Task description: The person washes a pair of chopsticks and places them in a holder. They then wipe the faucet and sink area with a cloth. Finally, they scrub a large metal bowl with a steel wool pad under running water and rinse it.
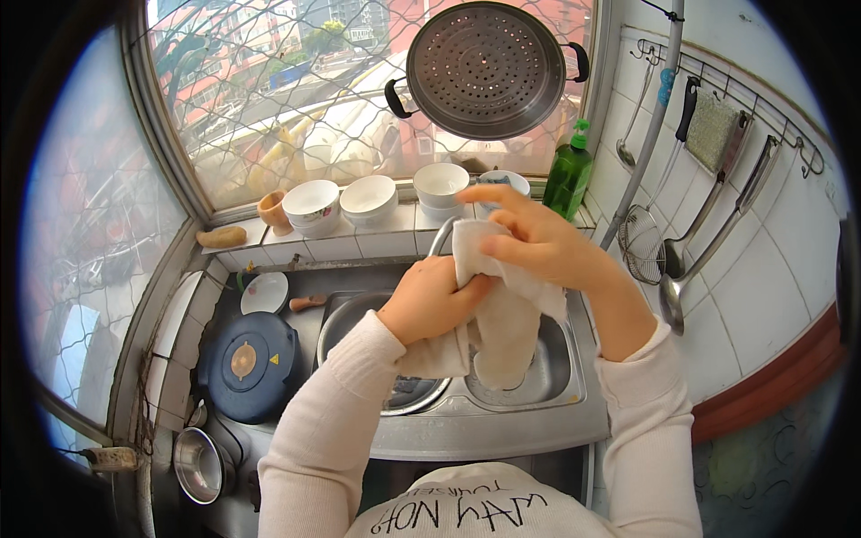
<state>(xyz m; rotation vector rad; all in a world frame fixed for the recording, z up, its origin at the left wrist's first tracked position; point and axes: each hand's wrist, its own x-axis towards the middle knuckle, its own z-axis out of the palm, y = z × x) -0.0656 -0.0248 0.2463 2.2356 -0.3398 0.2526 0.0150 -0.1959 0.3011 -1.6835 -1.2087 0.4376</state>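
A white cloth (508,336) hangs in folds above the double stainless-steel sink (484,430). My left hand (427,296) grips the cloth near its middle, thumb pointing right. My right hand (548,245) has its thumb over the upper part of the cloth, while its index finger reaches out to the left. One loose end dangles over the right basin (558,360); another fold drapes below my left wrist, over the left basin. A round metal basin (329,336) sits on the left side, partly hidden by my arm. Behind the cloth curves the faucet (442,237).
White bowls (368,200) and a green pump bottle (568,175) line the tiled sill. A steamer pan (485,70) hangs before the window. Left are a plate (265,293), a dark blue lid (252,366) and a metal pot (200,465). Ladles (713,249) hang on the right wall.
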